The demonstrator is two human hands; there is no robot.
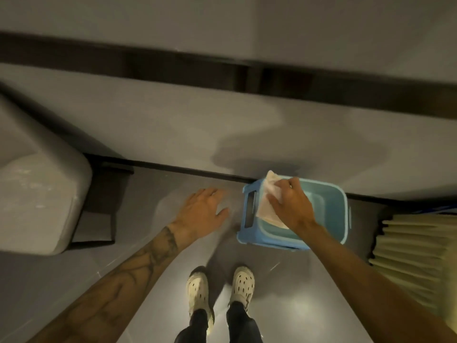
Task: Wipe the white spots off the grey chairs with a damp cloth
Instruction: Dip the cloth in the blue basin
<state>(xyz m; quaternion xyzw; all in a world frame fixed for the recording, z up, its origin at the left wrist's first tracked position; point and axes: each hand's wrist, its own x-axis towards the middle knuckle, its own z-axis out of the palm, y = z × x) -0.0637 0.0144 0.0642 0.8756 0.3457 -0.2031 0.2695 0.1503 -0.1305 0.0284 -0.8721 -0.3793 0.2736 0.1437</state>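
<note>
My right hand (pixel 291 206) grips a pale pinkish cloth (pixel 268 209) above a light blue bucket (pixel 331 219) that stands on the floor against a long grey seat (pixel 173 129). The cloth hangs over the bucket's left rim. A darker damp patch (pixel 284 147) spreads on the seat right behind the bucket. My left hand (pixel 204 210) hovers open, fingers spread, to the left of the bucket, holding nothing. A grey cushioned chair end (pixel 42 199) with faint white marks sits at the left.
A dark gap (pixel 222 68) runs between the seat and its grey backrest. A cream pleated object (pixel 415 253) lies at the right. My feet in cream clogs (pixel 220 290) stand on the glossy grey floor, close in front of the bucket.
</note>
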